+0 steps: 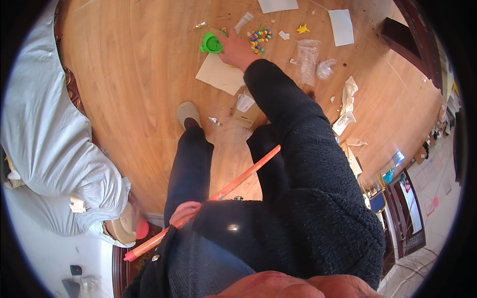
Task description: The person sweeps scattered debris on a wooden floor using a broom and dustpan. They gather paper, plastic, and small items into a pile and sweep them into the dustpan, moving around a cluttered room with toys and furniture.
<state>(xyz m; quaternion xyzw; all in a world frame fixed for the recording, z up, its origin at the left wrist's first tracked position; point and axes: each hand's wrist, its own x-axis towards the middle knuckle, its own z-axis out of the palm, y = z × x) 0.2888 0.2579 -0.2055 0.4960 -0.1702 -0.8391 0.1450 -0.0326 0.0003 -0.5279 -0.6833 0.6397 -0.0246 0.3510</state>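
My right hand point(235, 48) reaches down to the wooden floor, its fingers at the edge of a round green plastic lid or shallow container point(212, 42). Whether the fingers grip it cannot be made out. My left hand point(185, 211) is closed around an orange-red stick point(242, 178), which slants across my lap. A string of multicoloured beads point(262, 36) lies just right of my right hand. Below that hand are a sheet of paper point(220, 74) and a small cardboard box point(245, 113) with a printed label.
Clear plastic bags point(308, 61), a yellow star-like toy point(303, 28), white paper point(341, 28) and crumpled scraps point(349, 95) litter the floor. A cloth-covered piece of furniture point(48, 123) stands at the left. Dark wooden furniture point(404, 44) is at the upper right.
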